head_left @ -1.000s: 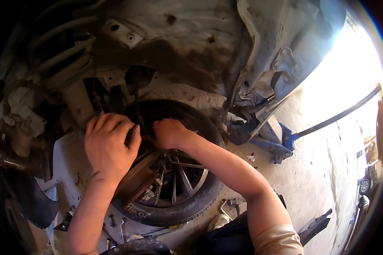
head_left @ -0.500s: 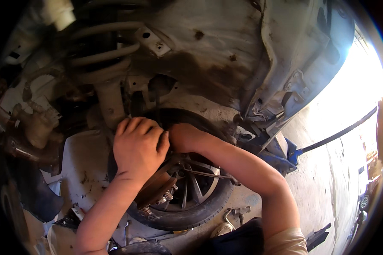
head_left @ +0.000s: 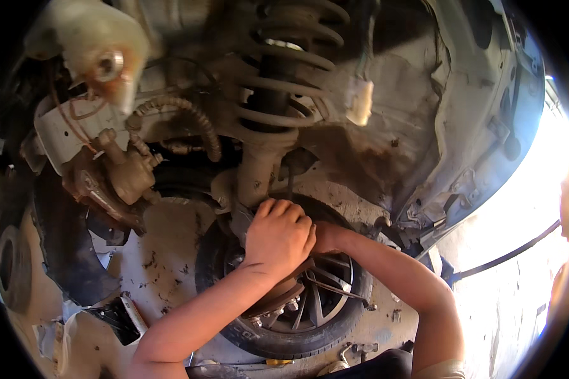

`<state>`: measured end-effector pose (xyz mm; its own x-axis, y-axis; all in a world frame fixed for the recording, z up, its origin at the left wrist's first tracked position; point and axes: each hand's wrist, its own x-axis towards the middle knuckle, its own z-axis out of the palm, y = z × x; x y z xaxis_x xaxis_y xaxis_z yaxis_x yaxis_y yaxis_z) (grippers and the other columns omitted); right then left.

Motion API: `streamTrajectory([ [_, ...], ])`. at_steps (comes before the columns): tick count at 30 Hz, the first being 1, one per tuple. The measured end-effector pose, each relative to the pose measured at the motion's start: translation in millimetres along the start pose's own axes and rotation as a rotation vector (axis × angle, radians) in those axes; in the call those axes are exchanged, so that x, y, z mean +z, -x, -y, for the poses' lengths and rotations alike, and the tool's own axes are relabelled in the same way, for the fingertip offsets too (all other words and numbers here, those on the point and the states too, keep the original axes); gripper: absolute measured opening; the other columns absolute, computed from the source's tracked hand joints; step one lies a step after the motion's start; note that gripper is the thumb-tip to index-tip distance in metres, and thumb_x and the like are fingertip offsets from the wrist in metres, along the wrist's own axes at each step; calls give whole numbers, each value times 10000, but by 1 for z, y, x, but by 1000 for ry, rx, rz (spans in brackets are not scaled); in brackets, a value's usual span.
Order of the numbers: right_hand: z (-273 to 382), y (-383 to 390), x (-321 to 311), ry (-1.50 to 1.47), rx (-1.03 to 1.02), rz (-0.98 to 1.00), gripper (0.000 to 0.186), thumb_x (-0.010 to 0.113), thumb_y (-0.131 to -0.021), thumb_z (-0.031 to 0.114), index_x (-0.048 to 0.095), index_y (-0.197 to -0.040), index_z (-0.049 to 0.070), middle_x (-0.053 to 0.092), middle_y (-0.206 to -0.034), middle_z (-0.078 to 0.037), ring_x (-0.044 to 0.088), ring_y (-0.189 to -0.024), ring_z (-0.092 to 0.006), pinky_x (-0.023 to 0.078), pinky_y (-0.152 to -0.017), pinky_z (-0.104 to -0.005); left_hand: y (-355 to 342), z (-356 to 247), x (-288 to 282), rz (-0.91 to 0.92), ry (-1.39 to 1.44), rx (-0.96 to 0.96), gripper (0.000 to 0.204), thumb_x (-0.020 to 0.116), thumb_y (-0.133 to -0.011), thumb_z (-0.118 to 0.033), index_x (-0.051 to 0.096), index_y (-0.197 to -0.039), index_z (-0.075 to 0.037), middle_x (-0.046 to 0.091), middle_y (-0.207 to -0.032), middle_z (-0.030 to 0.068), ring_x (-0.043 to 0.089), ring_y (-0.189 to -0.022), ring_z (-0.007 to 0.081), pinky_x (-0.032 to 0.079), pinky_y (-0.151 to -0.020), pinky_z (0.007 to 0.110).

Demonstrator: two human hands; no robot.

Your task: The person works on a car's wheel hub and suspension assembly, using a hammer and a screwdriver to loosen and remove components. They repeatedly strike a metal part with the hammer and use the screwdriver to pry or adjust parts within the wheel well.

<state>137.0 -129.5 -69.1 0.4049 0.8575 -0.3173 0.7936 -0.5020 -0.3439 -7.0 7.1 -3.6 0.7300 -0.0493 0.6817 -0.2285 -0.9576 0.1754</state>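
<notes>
My left hand (head_left: 278, 237) has its fingers curled over the metal hub assembly (head_left: 240, 221) below a dusty strut (head_left: 256, 174) with a coil spring (head_left: 278, 117). My right hand (head_left: 327, 239) is just right of it, partly behind it, with curled fingertips hidden; what they hold cannot be made out. Below both hands is the rusty brake disc (head_left: 272, 300) with studs, over a loose alloy wheel with tyre (head_left: 348, 316) lying on the floor. A thin metal bar (head_left: 335, 290) crosses the wheel to the right.
A brake caliper (head_left: 129, 174) sits up left beside a hose, above a black curved shield (head_left: 66, 265). A dark tray (head_left: 117, 322) and hand tools (head_left: 360, 350) lie on the floor. A blue jack (head_left: 442, 271) with a long handle stands right, under the wheel-arch edge.
The view has tilted upward and shifted, showing more spring and caliper; my hands sit lower and further right in the picture. Both stay at the hub assembly.
</notes>
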Motion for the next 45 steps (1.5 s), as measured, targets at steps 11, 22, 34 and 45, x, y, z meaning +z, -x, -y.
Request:
streamTrajectory([
  [11,-13,-4,2,311,-88,-51,284,576,-893,329,727,-998,112,722,-1048,-150,675,-1014,-336,529,-863,-436,3,2,1,-56,24,42,156,678,-808,-211,710,-754,-69,659,-831,55,612,-907,233,449,-893,385],
  [22,-31,-7,2,-23,-104,1,305,666,-847,336,708,-1069,131,712,-1093,-140,658,-1052,-308,519,-913,-409,7,4,5,-4,63,41,174,667,-803,-230,686,-723,-77,645,-840,65,596,-957,239,424,-932,377],
  [34,3,3,-27,149,47,153,356,737,-816,281,687,-1143,147,678,-1203,-123,618,-1140,-283,508,-944,-399,9,5,9,-53,92,49,168,680,-791,-224,682,-720,-71,634,-833,73,598,-941,238,432,-926,385],
  [45,48,8,-28,396,83,69,345,700,-845,341,690,-1139,159,676,-1210,-132,628,-1138,-309,518,-941,-411,12,9,4,-9,42,31,174,684,-796,-237,696,-751,-69,646,-862,76,598,-969,238,425,-949,390],
])
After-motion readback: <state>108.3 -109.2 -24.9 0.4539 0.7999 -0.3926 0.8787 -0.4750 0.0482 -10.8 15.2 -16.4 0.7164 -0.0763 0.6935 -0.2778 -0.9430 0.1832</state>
